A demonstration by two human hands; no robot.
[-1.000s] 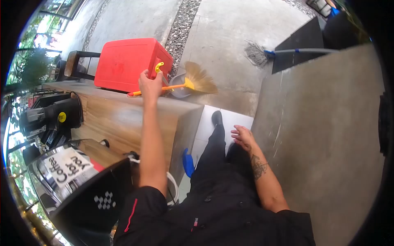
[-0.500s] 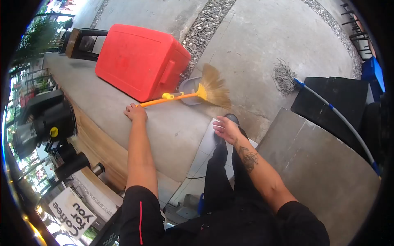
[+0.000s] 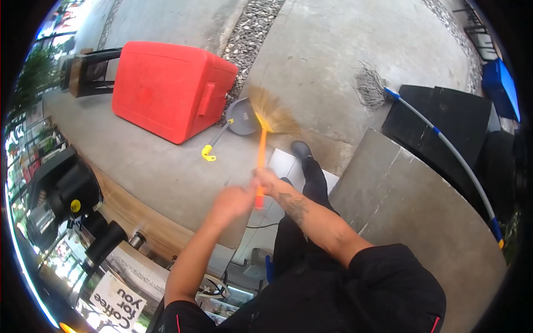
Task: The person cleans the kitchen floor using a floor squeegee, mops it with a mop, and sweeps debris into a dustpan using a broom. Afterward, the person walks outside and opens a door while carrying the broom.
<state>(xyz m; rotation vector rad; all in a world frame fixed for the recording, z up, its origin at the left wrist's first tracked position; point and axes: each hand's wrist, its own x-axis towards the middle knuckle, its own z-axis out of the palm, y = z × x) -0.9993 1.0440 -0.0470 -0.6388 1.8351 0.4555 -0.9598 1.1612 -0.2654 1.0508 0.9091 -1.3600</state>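
A broom [image 3: 262, 147] with an orange handle and a straw fan head stands in front of me, its bristles pointing away. Around the handle, near its reddish end, my right hand [image 3: 268, 181] is closed. My left hand [image 3: 234, 202], blurred by motion, is closed with its fingers at the same stretch of handle, close against the right hand. Just beyond, a grey dustpan [image 3: 242, 117] lies on the concrete, partly behind the bristles. Its grey handle ends in a yellow grip [image 3: 207, 154] that points back toward me.
A red cooler box [image 3: 161, 91] sits left of the dustpan. On the right are a mop [image 3: 373, 87], a black box [image 3: 438, 133] and a concrete ledge [image 3: 422, 205]. A wooden counter [image 3: 130, 205] with black machines and a "Coffee for you" sign [image 3: 117, 299] runs along the left.
The broom has been lifted off the dustpan's handle and swung upright toward me. My left hand came right with it, and my right hand closed on the handle. The dustpan's yellow grip now shows fully.
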